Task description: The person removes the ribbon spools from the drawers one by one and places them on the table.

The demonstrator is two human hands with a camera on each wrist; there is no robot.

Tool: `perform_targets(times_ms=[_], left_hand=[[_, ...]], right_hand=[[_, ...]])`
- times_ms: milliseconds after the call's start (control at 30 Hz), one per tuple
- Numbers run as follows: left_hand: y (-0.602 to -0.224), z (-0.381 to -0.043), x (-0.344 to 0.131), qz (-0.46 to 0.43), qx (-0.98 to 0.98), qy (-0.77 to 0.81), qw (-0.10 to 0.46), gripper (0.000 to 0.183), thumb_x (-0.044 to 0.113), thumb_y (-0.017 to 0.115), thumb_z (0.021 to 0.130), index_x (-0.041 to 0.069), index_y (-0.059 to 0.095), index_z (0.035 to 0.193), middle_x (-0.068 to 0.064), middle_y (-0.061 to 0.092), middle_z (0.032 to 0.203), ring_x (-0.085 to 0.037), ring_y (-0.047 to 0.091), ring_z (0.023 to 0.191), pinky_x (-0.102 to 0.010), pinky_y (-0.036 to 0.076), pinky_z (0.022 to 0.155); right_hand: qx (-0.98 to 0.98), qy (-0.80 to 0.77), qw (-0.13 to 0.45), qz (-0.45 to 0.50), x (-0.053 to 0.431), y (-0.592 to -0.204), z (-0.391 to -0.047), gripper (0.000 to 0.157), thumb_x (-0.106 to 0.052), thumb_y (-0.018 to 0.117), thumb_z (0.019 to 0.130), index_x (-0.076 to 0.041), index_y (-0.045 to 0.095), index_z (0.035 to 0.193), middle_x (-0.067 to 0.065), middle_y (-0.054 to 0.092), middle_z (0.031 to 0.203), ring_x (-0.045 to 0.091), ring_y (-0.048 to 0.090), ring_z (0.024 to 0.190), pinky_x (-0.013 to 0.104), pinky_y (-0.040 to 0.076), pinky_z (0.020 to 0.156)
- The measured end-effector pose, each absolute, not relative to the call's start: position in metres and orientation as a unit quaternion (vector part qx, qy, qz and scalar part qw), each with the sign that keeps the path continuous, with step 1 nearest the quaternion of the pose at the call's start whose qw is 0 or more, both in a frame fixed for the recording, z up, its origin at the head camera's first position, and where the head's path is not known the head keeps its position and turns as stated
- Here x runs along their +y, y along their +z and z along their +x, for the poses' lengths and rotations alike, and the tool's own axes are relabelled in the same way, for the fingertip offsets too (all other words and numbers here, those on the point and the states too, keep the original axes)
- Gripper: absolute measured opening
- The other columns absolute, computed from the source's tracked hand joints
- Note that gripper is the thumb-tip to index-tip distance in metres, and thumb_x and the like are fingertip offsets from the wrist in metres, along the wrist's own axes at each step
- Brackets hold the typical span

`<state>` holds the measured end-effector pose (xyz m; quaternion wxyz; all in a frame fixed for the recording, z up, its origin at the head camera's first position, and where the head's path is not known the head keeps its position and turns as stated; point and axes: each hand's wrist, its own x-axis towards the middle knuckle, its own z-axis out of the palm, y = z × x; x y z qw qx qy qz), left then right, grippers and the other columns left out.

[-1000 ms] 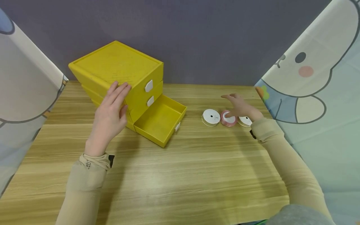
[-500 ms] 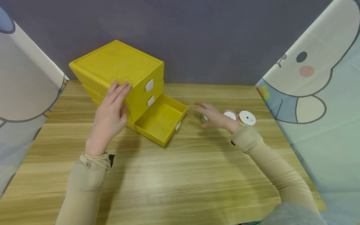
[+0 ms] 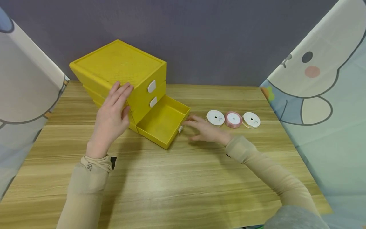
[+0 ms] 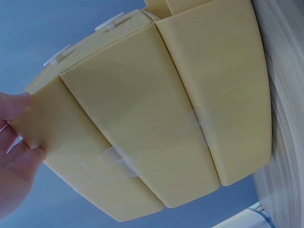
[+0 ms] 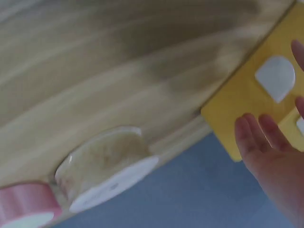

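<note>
A yellow drawer cabinet (image 3: 117, 63) stands at the left of the table in the head view, its bottom drawer (image 3: 163, 124) pulled out and nothing inside. My left hand (image 3: 111, 121) rests on the cabinet's near upper edge, fingers straight; the left wrist view shows its fingertips on the yellow casing (image 4: 133, 99). My right hand (image 3: 207, 128) is at the drawer's front beside the white handle (image 3: 180, 128), with relaxed, spread fingers and nothing held. In the right wrist view its fingertips overlap the yellow drawer front (image 5: 237, 109), close to the white pull (image 5: 277, 78).
To the right of my right hand, three ribbon spools stand in a row: a white-topped spool (image 3: 215, 117), a pink spool (image 3: 233, 119) and another white-topped spool (image 3: 251, 120). A dark grey partition (image 3: 214, 41) runs along the table's back, with printed cloth at both sides.
My right hand has moved left from above the spools to the drawer's front, uncovering all three spools. The left hand and the drawer stay in place.
</note>
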<state>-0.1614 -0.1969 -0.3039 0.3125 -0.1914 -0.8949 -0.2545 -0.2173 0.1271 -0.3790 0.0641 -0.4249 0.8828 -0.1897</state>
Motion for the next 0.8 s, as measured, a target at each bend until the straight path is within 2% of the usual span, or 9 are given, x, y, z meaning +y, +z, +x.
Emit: perform_targets(times_ms=[267,400,800], left_hand=[[-0.303,-0.161,-0.197,-0.193,-0.895,-0.253,0.311,0.060,-0.014,0.054,0.083,0.004,0.048,0.140,-0.014,0.048,0.145,-0.031,0.034,0.143,-0.047,0.035,0.117],[-0.303,-0.162,-0.198,-0.193,-0.895,-0.252,0.313,0.060,-0.014,0.054,0.084,0.004,0.047,0.140,-0.014,0.048,0.145,-0.031,0.034,0.143,-0.047,0.036,0.117],[-0.303,-0.162,-0.197,-0.195,-0.895,-0.252,0.312,0.060,-0.014,0.054,0.083,0.003,0.047,0.140,-0.014,0.048,0.145,-0.032,0.034,0.143,-0.046,0.034,0.118]], right_hand=[[0.892,-0.165,0.008,-0.421,0.112,-0.390,-0.213,0.052,-0.028,0.076,0.081,-0.013,0.057,0.127,0.016,0.053,0.131,0.031,0.059,0.115,0.043,0.054,0.099],[0.891,-0.160,-0.047,-0.423,0.105,-0.399,-0.211,0.049,-0.028,0.076,0.082,-0.012,0.059,0.124,0.013,0.057,0.123,0.026,0.064,0.104,0.037,0.058,0.089],[0.886,-0.151,-0.170,-0.404,0.078,-0.416,-0.208,0.029,-0.022,0.070,0.086,-0.013,0.058,0.110,0.010,0.058,0.105,0.019,0.064,0.081,0.027,0.058,0.064]])
